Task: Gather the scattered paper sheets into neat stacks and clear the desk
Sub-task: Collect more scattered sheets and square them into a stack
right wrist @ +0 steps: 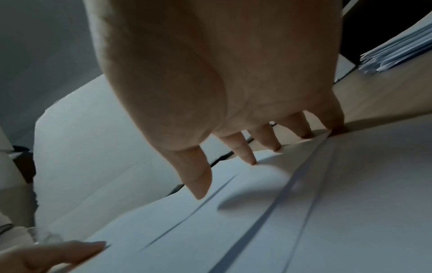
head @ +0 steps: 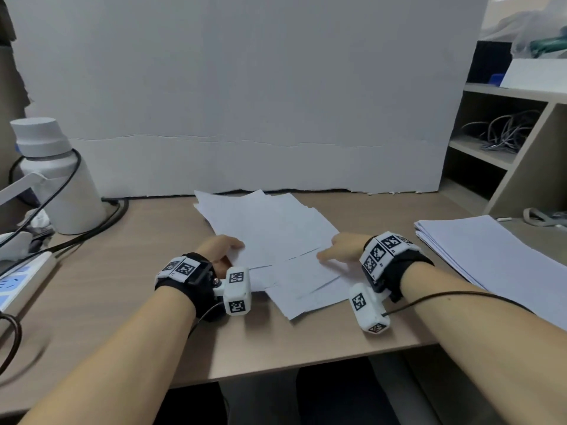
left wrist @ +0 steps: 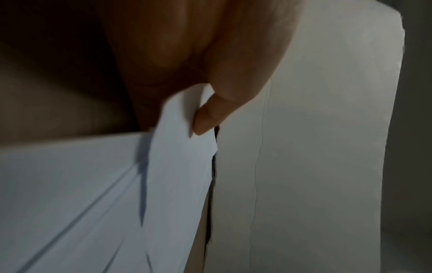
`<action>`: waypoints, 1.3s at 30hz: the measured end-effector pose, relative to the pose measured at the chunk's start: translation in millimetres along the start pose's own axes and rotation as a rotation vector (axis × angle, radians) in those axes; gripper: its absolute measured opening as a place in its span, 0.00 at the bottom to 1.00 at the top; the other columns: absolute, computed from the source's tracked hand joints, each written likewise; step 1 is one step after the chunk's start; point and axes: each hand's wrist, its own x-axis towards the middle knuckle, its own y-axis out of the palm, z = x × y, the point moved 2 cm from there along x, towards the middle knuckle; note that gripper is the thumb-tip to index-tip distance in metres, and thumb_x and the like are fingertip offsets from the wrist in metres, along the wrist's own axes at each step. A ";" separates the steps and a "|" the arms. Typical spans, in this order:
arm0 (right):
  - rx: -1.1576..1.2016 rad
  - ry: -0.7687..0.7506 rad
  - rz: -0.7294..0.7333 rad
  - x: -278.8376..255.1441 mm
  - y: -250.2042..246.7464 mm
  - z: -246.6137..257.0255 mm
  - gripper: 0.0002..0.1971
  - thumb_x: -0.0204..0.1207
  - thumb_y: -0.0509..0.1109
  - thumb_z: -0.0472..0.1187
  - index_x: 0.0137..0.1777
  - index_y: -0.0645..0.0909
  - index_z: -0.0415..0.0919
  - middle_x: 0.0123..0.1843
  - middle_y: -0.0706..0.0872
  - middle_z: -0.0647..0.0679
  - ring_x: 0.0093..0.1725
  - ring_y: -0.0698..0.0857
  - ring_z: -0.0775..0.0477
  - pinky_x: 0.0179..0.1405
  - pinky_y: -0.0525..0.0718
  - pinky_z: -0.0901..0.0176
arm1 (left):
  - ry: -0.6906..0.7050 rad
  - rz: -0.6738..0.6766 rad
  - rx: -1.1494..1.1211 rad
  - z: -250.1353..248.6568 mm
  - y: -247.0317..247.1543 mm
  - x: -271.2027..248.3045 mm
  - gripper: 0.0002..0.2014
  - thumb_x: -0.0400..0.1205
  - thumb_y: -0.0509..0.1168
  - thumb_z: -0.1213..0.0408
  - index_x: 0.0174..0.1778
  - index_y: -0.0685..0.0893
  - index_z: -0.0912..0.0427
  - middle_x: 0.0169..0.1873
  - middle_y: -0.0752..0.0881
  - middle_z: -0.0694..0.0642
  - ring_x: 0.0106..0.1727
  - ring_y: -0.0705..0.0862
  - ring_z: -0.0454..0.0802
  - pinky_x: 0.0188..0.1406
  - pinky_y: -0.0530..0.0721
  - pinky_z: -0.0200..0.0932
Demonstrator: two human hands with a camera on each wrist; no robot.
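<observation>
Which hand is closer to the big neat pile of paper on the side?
Right. The right hand is beside the neat pile, fingertips on the loose sheets; the left hand pinches their far edge.

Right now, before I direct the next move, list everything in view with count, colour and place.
Loose white paper sheets: several, fanned at desk centre.
Stacked white paper pile: one, desk right.
Tan wooden desk: one, beneath everything.
White plastic bottle: one, back left.
Black cables: a few, left of the bottle's base.
White power strip: one, left edge.
White cardboard panel: one, upright behind the desk.
Beige shelf unit: one, right, holding grey cords.
Left hand: pinches a sheet's edge.
Right hand: fingertips press the sheets.
</observation>
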 end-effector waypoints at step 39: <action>1.414 0.009 0.135 144.4 -35.9 47.8 0.08 0.75 0.71 0.24 0.53 0.83 0.26 0.49 0.89 0.29 0.44 0.90 0.32 0.51 0.88 0.35 | -0.177 -0.125 0.272 -74.0 -83.8 106.8 0.53 0.48 0.86 0.44 0.69 0.79 0.61 0.59 0.85 0.60 0.52 0.85 0.60 0.57 0.81 0.52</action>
